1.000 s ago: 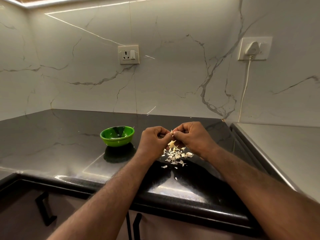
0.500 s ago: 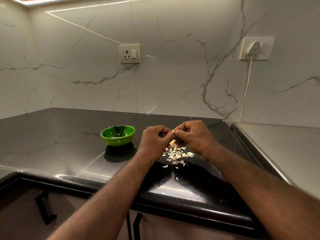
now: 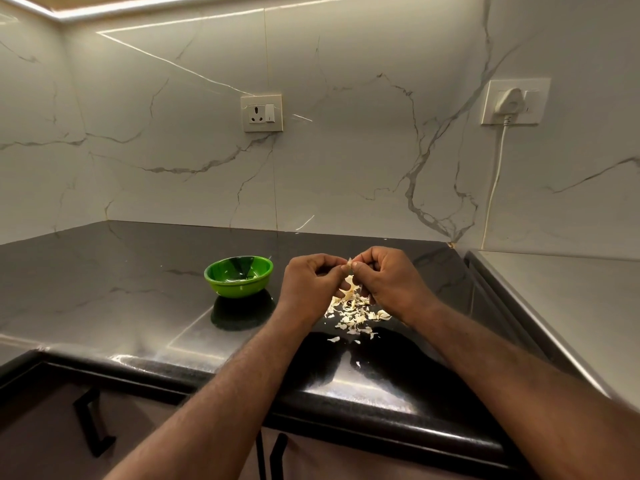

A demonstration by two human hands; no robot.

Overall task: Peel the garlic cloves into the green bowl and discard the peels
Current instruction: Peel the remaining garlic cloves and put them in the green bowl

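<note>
From the head view, both hands are raised just above the black tabletop (image 3: pixel 121 278), knuckles toward the camera. The left hand (image 3: pixel 308 282) and the right hand (image 3: pixel 388 282) have their fingers curled, and their fingertips meet. Together they pinch a small pale garlic clove (image 3: pixel 349 263), of which only a sliver shows between the thumbs. Right below the hands, a loose heap of peels (image 3: pixel 353 311) lies on the tabletop, with a few stray flakes nearer the front edge.

The green bowl (image 3: pixel 239 289) stands upright on the tabletop to the left of the left hand, near it but not touching. I cannot tell whether cloves lie inside it.

On the marble wall behind are a socket (image 3: pixel 261 113) and, further right, a white plug (image 3: pixel 509 102) with its cord (image 3: pixel 493 188) hanging down. A steel surface (image 3: pixel 571 306) adjoins the tabletop on the right. Black cupboard handles (image 3: pixel 91 424) show under the front edge.
</note>
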